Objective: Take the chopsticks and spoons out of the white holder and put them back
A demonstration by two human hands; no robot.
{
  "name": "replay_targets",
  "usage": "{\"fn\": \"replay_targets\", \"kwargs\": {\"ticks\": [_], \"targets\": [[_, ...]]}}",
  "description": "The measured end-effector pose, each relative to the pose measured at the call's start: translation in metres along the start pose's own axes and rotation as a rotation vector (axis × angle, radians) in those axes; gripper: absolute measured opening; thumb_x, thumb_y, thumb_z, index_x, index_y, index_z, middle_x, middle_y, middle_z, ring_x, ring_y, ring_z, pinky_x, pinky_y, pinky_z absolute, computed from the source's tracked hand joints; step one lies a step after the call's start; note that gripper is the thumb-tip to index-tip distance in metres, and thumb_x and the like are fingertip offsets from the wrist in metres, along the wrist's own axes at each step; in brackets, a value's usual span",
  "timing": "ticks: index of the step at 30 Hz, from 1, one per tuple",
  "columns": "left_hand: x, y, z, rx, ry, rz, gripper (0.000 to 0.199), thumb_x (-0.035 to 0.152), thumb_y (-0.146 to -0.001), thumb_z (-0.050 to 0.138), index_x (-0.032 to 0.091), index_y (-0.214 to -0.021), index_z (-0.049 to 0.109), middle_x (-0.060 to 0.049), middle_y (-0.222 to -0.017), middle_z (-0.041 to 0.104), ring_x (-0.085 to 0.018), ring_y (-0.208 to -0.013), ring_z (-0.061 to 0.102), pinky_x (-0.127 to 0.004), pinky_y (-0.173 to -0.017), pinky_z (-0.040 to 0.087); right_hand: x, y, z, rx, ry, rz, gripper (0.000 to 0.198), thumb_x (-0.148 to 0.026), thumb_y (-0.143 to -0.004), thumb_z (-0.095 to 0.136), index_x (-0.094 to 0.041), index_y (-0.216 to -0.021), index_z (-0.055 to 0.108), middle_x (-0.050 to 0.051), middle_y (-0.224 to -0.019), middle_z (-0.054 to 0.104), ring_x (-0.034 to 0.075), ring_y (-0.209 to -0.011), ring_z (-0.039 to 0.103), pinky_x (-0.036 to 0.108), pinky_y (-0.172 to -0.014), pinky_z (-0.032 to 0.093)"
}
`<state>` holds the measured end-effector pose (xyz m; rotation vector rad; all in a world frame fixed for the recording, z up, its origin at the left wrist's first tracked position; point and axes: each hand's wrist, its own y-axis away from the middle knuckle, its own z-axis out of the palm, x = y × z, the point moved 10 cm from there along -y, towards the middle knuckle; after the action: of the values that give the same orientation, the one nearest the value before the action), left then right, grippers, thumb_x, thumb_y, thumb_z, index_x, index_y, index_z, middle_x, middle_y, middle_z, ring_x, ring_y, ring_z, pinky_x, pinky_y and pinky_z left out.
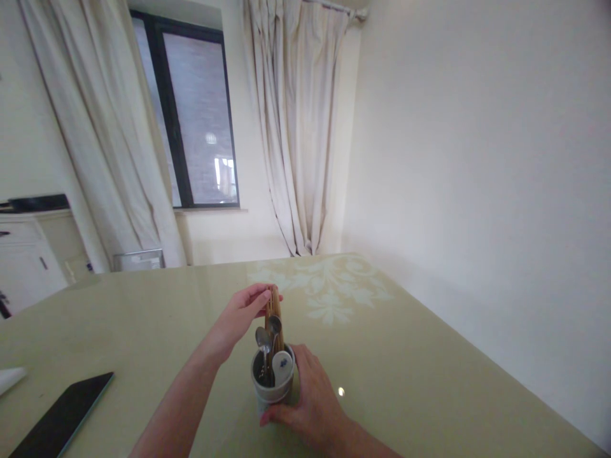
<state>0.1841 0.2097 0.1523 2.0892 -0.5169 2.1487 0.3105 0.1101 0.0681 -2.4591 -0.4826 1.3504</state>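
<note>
A grey-white utensil holder (273, 392) stands on the table, with my right hand (312, 397) wrapped around its right side and front. Inside it are several wooden chopsticks (279, 337), two metal spoons (262, 337) and a white ceramic spoon (282, 365) with a small blue mark. My left hand (251, 304) grips the upper ends of the chopsticks, thumb on the near side and fingertips behind. The chopsticks' lower ends are hidden within the holder.
The glossy greenish table (191, 343) has a pale leaf pattern at its far right. A dark flat tablet-like object (62, 413) lies at the left, beside a white item (10, 379). A wall (477, 191) runs along the table's right edge.
</note>
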Motion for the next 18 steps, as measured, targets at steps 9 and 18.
{"fn": "replay_targets", "kwargs": {"ticks": [9, 18], "targets": [[0.002, -0.002, 0.004, -0.083, -0.08, 0.017, 0.038, 0.049, -0.075, 0.081, 0.016, -0.092, 0.077, -0.008, -0.086, 0.079, -0.022, -0.08, 0.072, -0.033, -0.077, 0.056, -0.023, -0.012, -0.057, 0.306, -0.086, -0.185, 0.055, -0.062, -0.102, 0.049, -0.024, -0.142, 0.055, 0.013, -0.126, 0.066, 0.03, -0.111, 0.064, 0.044, -0.095, 0.052], [0.019, 0.004, 0.001, -0.065, -0.13, 0.014, 0.032, 0.047, -0.071, 0.084, 0.018, -0.083, 0.076, -0.005, -0.077, 0.076, -0.022, -0.074, 0.071, -0.038, -0.077, 0.06, -0.056, -0.119, -0.069, 0.185, -0.115, -0.033, 0.022, -0.034, -0.09, 0.074, -0.02, -0.106, 0.08, 0.006, -0.103, 0.076, 0.018, -0.081, 0.067, 0.03, -0.073, 0.052]]}}
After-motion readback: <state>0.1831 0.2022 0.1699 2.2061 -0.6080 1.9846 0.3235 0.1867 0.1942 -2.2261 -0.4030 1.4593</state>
